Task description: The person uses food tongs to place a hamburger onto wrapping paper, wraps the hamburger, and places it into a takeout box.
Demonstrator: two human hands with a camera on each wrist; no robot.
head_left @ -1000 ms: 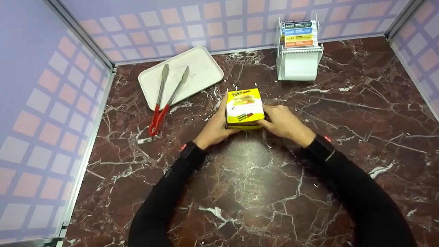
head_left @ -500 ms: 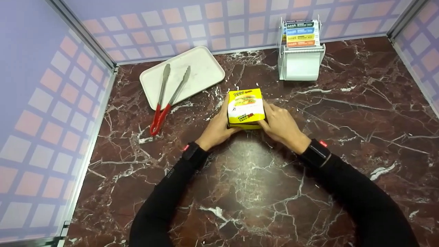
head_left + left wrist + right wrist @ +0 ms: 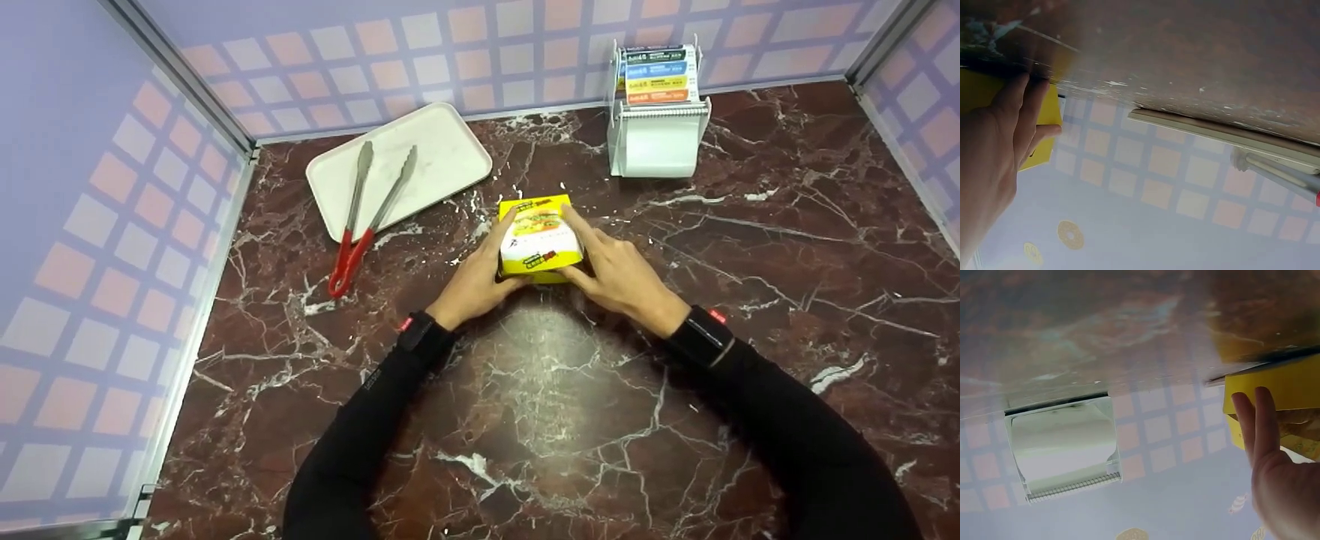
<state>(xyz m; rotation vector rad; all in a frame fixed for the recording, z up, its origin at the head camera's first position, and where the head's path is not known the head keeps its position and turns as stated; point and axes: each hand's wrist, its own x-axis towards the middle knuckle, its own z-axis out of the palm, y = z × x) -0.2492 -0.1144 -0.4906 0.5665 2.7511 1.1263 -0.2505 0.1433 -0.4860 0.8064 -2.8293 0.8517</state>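
A yellow and white burger box (image 3: 541, 241), printed with a hamburger, sits on the marbled table between both hands. My left hand (image 3: 477, 282) holds its left side, thumb at the front corner and index finger up at the lid's edge. On the opposite side, my right hand (image 3: 630, 283) holds the box, its thumb at the front and index finger on the lid's right edge. In the right wrist view, two fingers (image 3: 1265, 419) lie against the yellow side wall. A gap under the lid there shows something brown inside, not clear enough to name.
Behind on the left lies a white tray (image 3: 442, 154), with red-handled metal tongs (image 3: 352, 251) resting across it. A label dispenser (image 3: 660, 142) with several coloured strips stands at the back right. Patterned panels (image 3: 442, 56) enclose the table.
Both index fingers have come up from the box's sides onto the lid's edges. The dark gap at the front, below the lid, has narrowed. Tray, tongs and dispenser stay put.
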